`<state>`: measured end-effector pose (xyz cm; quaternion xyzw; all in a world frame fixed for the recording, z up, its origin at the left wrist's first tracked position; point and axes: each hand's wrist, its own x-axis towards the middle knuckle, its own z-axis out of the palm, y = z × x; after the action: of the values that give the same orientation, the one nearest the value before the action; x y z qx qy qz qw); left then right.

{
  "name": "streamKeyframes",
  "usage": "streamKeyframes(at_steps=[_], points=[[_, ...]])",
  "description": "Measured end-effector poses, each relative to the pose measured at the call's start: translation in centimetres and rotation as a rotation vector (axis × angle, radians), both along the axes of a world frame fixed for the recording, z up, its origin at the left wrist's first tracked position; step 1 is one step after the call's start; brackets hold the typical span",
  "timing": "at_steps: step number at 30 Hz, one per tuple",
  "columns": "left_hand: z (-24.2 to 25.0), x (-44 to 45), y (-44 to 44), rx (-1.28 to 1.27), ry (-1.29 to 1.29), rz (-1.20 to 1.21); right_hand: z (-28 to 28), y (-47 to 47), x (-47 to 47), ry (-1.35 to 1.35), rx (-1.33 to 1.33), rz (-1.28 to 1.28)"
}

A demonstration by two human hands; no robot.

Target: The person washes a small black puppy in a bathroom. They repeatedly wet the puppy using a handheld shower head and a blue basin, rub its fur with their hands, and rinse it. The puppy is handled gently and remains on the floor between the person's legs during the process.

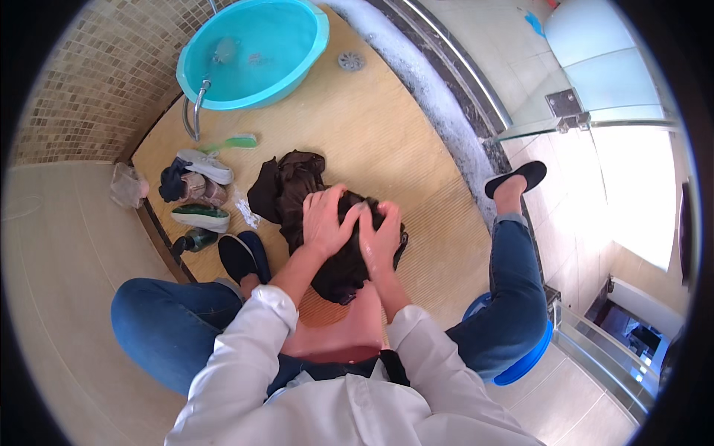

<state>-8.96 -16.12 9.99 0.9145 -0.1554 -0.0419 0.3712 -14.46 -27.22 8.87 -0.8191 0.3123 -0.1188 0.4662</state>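
Note:
A dark brown wet garment (295,184) lies bunched on the ribbed tan floor (435,234) between my legs. My left hand (326,220) grips its middle, fingers curled over the cloth. Close on the right, my right hand (380,237) holds another fold of the same garment. Both thumbs almost meet over it. Behind the lower end of the cloth, between my thighs, is a pink plastic stool (334,337), partly hidden by my arms. What lies under the garment is hidden.
A turquoise basin (254,100) of water holds a shower head (226,50) on a metal hose (195,117). A green brush (241,141), shoes (201,217) and a dark bottle (201,238) stand left. Foam (435,95) lines the right edge near a drain (351,61) and glass door (527,131).

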Motion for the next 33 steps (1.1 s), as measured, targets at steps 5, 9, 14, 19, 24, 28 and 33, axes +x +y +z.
streamKeyframes(at_steps=[5,9,14,19,24,28,33], points=[[-2.5,-8.5,3.3,0.076,-0.176,-0.138,-2.6,3.2,-7.7,0.011,-0.161,0.021],[-5.6,-8.2,1.5,0.191,-0.215,-0.195,-8.8,2.0,-8.3,0.154,-0.275,0.0],[-8.5,0.1,-4.0,0.222,-0.114,-0.223,-11.0,-2.5,-2.0,0.564,-0.325,0.005],[-10.8,4.0,-5.5,0.336,0.002,-0.226,-11.1,-4.5,2.0,0.729,-0.311,0.107],[-9.6,3.9,-4.2,0.358,-0.109,-0.037,-11.3,-5.1,2.4,0.669,-0.175,0.114],[-3.7,2.0,0.1,0.286,-0.36,0.432,-10.7,-6.4,0.5,0.543,-0.081,0.064],[-8.8,-2.4,6.4,0.091,0.527,0.961,-10.0,-5.8,-1.7,0.546,0.127,0.144]])
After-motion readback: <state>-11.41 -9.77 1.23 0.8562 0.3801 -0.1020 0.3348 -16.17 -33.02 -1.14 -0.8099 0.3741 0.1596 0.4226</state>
